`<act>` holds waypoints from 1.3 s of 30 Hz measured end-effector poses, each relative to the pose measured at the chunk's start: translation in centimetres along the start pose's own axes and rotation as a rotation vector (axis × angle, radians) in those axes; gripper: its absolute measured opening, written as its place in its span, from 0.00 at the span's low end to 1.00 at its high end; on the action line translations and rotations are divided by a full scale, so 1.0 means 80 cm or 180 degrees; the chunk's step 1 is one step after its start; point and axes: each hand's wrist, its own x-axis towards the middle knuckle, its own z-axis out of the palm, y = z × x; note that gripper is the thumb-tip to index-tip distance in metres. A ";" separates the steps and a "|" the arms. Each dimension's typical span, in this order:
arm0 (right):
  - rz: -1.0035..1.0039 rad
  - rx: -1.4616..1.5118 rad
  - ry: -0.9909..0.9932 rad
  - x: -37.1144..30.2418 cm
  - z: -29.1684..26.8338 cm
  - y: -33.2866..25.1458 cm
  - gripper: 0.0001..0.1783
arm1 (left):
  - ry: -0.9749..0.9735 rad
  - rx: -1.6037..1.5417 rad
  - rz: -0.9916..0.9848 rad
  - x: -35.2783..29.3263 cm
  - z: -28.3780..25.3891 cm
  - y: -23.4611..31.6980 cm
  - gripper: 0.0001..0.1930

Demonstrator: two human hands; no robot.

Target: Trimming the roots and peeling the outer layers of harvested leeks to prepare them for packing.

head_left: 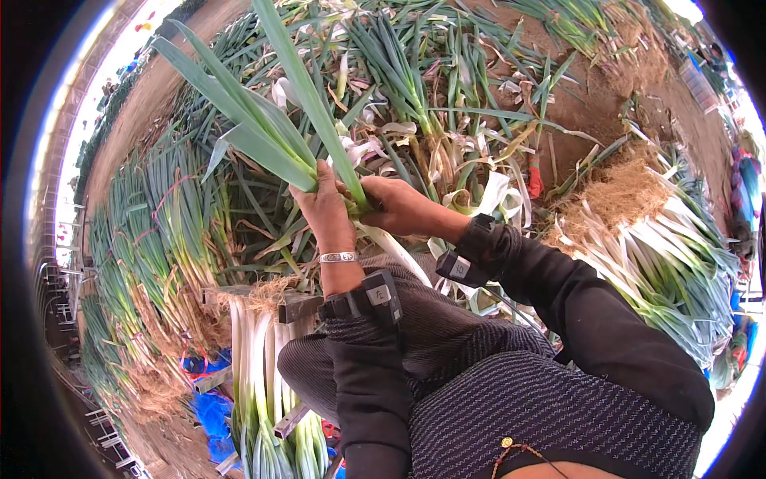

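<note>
The leek (275, 148) is in both hands, its leaves fanning out beyond the left one. The left hand (325, 206) is closed round it; the right hand (399, 207), fingers curled in, grips it just beside. Loose leaves (471, 148) lie beyond the hands, standing bundles (171, 239) to their left, white leeks (630, 247) well to their right.
</note>
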 end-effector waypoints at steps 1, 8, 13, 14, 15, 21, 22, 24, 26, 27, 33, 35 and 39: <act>-0.0066 -0.0064 0.0006 0.000 -0.001 -0.001 0.16 | 0.0001 0.0005 0.0002 0.003 -0.003 -0.002 0.15; 0.0532 0.1174 -0.0571 -0.048 -0.036 -0.053 0.19 | -0.0048 -0.0371 -0.0583 0.018 -0.016 -0.007 0.07; 0.0742 0.1868 0.0043 -0.045 -0.109 -0.081 0.18 | -0.0183 -0.0379 -0.0531 0.020 -0.022 -0.011 0.08; 0.0880 0.2009 0.0520 -0.038 -0.128 -0.084 0.18 | -0.0156 -0.0405 -0.0585 0.020 -0.023 -0.010 0.09; 0.0574 0.2016 0.0767 -0.029 -0.153 -0.059 0.21 | -0.0185 -0.0415 -0.0583 0.017 -0.016 -0.009 0.09; 0.1546 0.1489 0.0691 -0.025 -0.114 0.009 0.26 | 0.0046 -0.0640 -0.0810 0.012 -0.004 0.001 0.15; 0.1237 0.0887 0.0235 -0.036 -0.084 0.007 0.24 | 0.0061 -0.0630 -0.0811 0.013 -0.007 0.000 0.15; 0.0279 -0.0462 0.0027 -0.057 -0.029 0.014 0.22 | -0.0054 -0.1097 -0.0921 0.018 -0.008 -0.002 0.17; 0.0040 -0.1289 0.0332 -0.070 0.010 0.002 0.26 | -0.0077 -0.1042 -0.0885 0.019 -0.011 -0.006 0.18; 0.0040 -0.1304 0.0451 -0.073 0.018 -0.002 0.28 | -0.0089 -0.0959 -0.0769 0.020 -0.010 -0.008 0.17; -0.0116 -0.1030 0.0910 -0.062 0.028 0.021 0.23 | -0.0534 -0.1216 -0.0626 0.025 -0.015 -0.009 0.15; -0.0036 -0.1000 0.0987 -0.055 0.009 0.029 0.20 | -0.0758 -0.1381 -0.0649 0.020 -0.011 -0.004 0.17; 0.0407 -0.0123 0.0546 -0.048 -0.026 0.026 0.18 | -0.1187 -0.1419 -0.0779 0.015 -0.013 0.002 0.21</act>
